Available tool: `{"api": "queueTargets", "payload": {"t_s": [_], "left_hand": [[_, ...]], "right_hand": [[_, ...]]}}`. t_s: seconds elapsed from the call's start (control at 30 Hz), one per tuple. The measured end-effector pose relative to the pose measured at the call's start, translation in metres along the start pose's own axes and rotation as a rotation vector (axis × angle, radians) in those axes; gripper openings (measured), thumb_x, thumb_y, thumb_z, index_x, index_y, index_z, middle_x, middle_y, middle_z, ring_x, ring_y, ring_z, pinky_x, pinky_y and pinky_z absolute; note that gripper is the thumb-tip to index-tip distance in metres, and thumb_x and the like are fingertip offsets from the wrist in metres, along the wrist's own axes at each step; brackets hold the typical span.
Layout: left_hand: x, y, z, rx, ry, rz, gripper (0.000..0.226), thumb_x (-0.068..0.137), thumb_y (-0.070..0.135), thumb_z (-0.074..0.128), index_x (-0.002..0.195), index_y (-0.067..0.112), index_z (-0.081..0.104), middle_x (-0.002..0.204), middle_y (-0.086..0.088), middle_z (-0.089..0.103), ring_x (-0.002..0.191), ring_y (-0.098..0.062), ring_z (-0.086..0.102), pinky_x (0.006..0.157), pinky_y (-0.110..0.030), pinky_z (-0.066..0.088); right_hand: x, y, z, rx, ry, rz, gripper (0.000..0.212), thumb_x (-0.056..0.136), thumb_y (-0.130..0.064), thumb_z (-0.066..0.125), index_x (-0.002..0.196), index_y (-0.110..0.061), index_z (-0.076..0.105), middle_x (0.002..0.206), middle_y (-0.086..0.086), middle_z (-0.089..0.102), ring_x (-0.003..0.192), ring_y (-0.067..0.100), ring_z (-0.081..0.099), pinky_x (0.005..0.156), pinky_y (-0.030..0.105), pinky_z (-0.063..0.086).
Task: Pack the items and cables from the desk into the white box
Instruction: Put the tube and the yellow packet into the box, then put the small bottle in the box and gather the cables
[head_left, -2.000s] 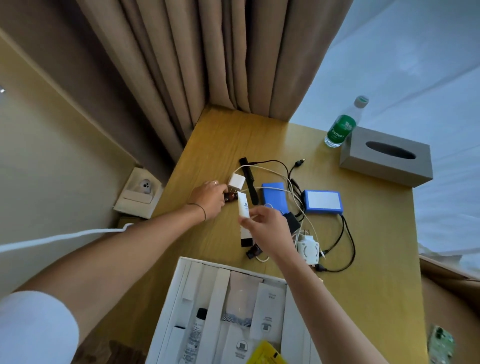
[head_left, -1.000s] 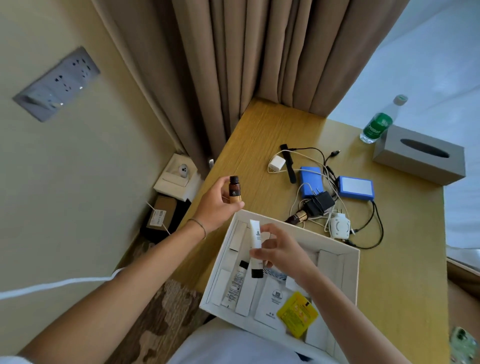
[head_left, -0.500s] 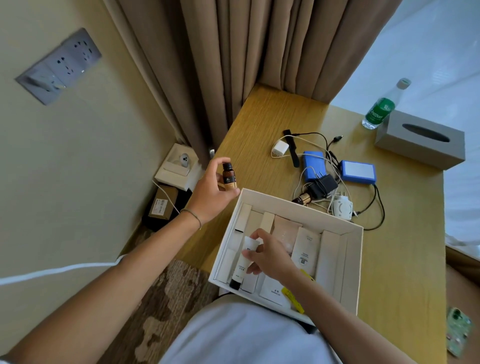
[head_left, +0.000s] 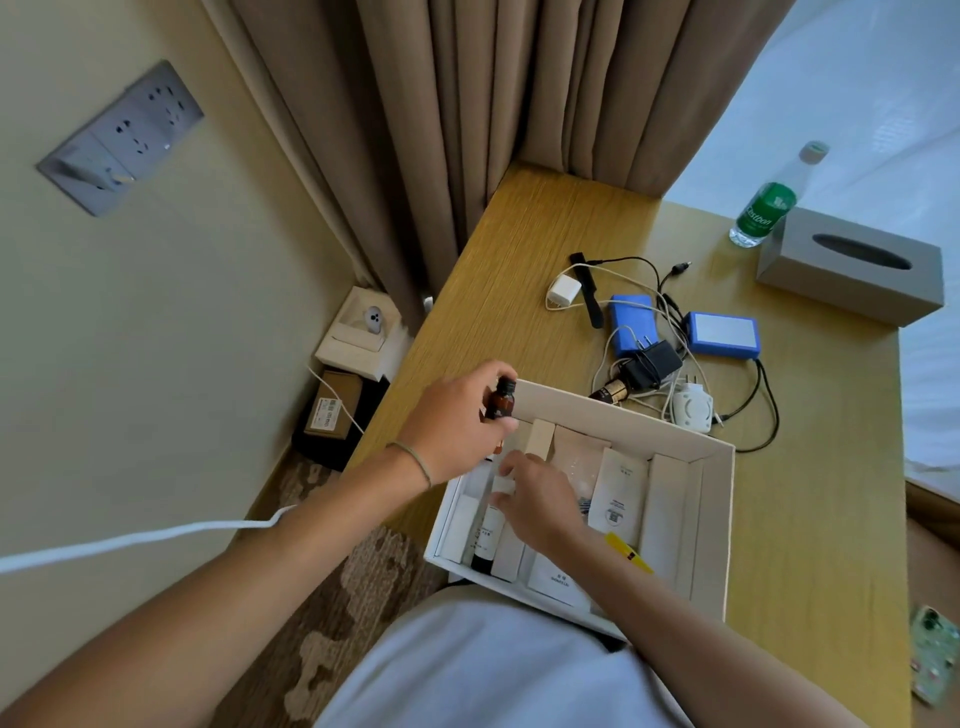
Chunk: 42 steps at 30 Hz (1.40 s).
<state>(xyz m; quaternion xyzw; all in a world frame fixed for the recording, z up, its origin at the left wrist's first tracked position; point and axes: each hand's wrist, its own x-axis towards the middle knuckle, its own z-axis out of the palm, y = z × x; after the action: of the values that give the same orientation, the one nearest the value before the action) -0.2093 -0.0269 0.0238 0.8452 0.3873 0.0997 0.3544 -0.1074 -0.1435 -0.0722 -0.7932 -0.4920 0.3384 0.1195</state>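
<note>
The right hand (head_left: 540, 501) covers the upper part of the white tube (head_left: 488, 535) in the box (head_left: 719, 525), so how its fingers lie on the tube cannot be told. The left hand (head_left: 457, 421) hides the lower part of the brown bottle (head_left: 501, 402). The right forearm crosses the yellow packet (head_left: 628, 553) and hides most of it. Print on the sachets (head_left: 618, 499) is too small to read. A green object (head_left: 935, 654) at the right edge is blurred and cut off. The second bottle (head_left: 613, 389) lies partly under the black adapter (head_left: 649, 364).
</note>
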Motion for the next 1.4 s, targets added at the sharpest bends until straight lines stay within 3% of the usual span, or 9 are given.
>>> {"api": "queueTargets", "payload": {"t_s": [0.13,0.27,0.47,0.67,0.87,0.97,1.13,1.3,1.4], "left_hand": [[0.000,0.003,0.028,0.130,-0.077,0.028,0.035,0.083,0.024,0.071,0.113,0.028,0.054,0.102,-0.002,0.063,0.087,-0.024,0.060,0.074,-0.035,0.052],[0.012,0.006,0.049,0.241,-0.121,0.003,0.035,0.080,0.021,0.073,0.111,0.021,0.057,0.100,-0.005,0.064,0.087,-0.028,0.063,0.072,-0.038,0.056],[0.031,0.005,0.077,0.403,-0.170,-0.070,0.023,0.085,0.019,0.067,0.107,0.016,0.060,0.097,-0.007,0.066,0.088,-0.029,0.065,0.073,-0.040,0.057],[0.034,-0.003,0.092,0.527,-0.208,-0.109,0.022,0.088,0.019,0.065,0.109,0.014,0.062,0.098,-0.009,0.071,0.090,-0.030,0.068,0.072,-0.038,0.057],[0.037,-0.002,0.097,0.662,-0.248,-0.132,0.029,0.092,0.018,0.057,0.120,0.013,0.058,0.107,-0.010,0.071,0.097,-0.031,0.067,0.070,-0.037,0.052],[0.033,-0.001,0.101,0.694,-0.249,-0.157,0.030,0.093,0.017,0.052,0.121,0.012,0.059,0.109,-0.009,0.069,0.104,-0.027,0.063,0.069,-0.036,0.048],[0.024,0.002,0.111,0.699,-0.230,-0.193,0.045,0.093,0.023,0.049,0.137,0.012,0.049,0.135,-0.011,0.050,0.123,-0.027,0.045,0.086,-0.037,0.049],[0.024,0.003,0.109,0.705,-0.253,-0.200,0.049,0.092,0.020,0.051,0.140,0.013,0.046,0.139,-0.009,0.047,0.123,-0.026,0.046,0.088,-0.035,0.050],[0.025,0.008,0.108,0.727,-0.280,-0.261,0.050,0.091,0.020,0.051,0.140,0.014,0.045,0.138,-0.010,0.045,0.123,-0.027,0.046,0.089,-0.035,0.048]], "right_hand": [[0.000,0.004,-0.006,-0.041,0.017,-0.068,0.029,0.089,-0.024,0.066,0.116,-0.015,0.065,0.109,0.005,0.055,0.094,0.030,0.061,0.067,0.030,0.039],[-0.005,0.018,-0.019,0.015,0.065,-0.015,0.035,0.087,-0.012,0.056,0.119,-0.017,0.067,0.109,0.007,0.056,0.094,0.032,0.061,0.067,0.030,0.039],[-0.020,0.040,-0.044,0.089,0.116,-0.004,0.033,0.088,-0.007,0.052,0.107,-0.024,0.074,0.101,-0.002,0.066,0.090,0.019,0.063,0.067,0.027,0.043],[-0.031,0.037,-0.087,0.218,0.289,-0.068,0.027,0.087,-0.009,0.057,0.094,-0.027,0.076,0.073,-0.019,0.061,0.058,-0.007,0.054,0.058,0.014,0.040],[0.000,0.044,-0.159,0.192,0.474,-0.112,0.021,0.091,-0.007,0.059,0.094,-0.019,0.076,0.080,-0.014,0.065,0.071,0.002,0.059,0.065,0.015,0.044],[0.030,0.057,-0.180,0.068,0.402,-0.076,0.026,0.090,-0.006,0.054,0.096,-0.016,0.077,0.079,-0.008,0.066,0.070,0.010,0.056,0.060,0.024,0.041],[0.074,0.073,-0.184,-0.250,0.188,-0.053,0.031,0.090,-0.007,0.050,0.102,-0.022,0.074,0.081,-0.003,0.059,0.074,0.021,0.056,0.062,0.029,0.039],[0.099,0.080,-0.173,-0.530,-0.018,-0.201,0.032,0.085,0.001,0.055,0.106,-0.017,0.071,0.099,0.001,0.069,0.090,0.024,0.066,0.069,0.035,0.056],[0.110,0.082,-0.167,-0.653,-0.111,-0.279,0.027,0.083,0.001,0.057,0.102,-0.014,0.069,0.099,0.002,0.067,0.088,0.025,0.066,0.059,0.031,0.045]]}}
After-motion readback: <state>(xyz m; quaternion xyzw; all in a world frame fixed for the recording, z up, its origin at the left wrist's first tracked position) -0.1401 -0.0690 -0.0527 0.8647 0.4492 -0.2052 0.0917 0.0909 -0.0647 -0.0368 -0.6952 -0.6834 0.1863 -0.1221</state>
